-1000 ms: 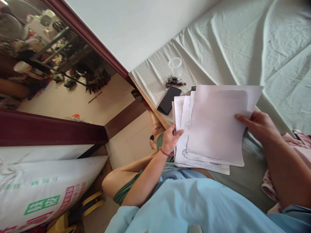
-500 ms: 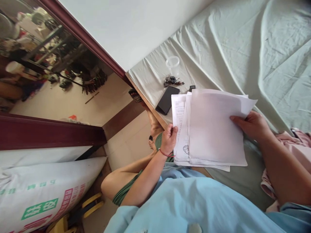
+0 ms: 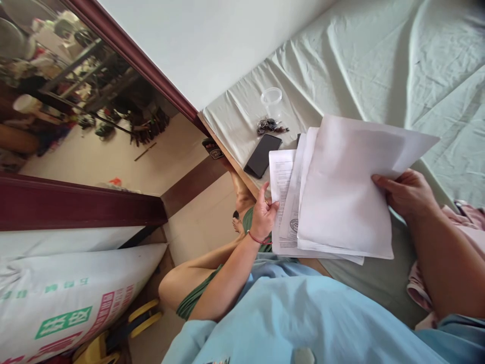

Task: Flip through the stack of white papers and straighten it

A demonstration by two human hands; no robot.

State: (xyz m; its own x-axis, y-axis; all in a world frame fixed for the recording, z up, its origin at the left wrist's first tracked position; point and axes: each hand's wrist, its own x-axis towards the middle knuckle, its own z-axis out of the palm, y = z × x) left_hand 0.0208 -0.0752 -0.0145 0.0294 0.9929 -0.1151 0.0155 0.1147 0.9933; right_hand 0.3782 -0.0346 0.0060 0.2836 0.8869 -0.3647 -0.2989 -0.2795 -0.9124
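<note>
A loose stack of printed paper sheets [image 3: 346, 187] is fanned out over my lap and the bed edge, a blank side on top. My right hand [image 3: 409, 194] pinches the upper sheets at their right edge, thumb on top, fingers beneath. At the left edge, my left hand [image 3: 264, 216] holds the lower printed sheet [image 3: 282, 169], its fingers curled and its thumb raised. A round stamp mark shows on one sheet between them. Just beyond the papers lie a black smartphone [image 3: 262, 155] and a bunch of keys [image 3: 271, 126].
A clear plastic cup [image 3: 272, 101] stands on the bed sheet [image 3: 364, 65] behind the keys. Pink cloth [image 3: 419, 288] lies at the right. A large printed sack [image 3: 76, 288] and a yellow-and-black object [image 3: 144, 317] are at the lower left. A doorway opens onto a cluttered room.
My right hand has moved right and slightly up, drawing the upper sheets rightward and spreading the stack. My left thumb has lifted from the paper. The papers now cover most of a small black item.
</note>
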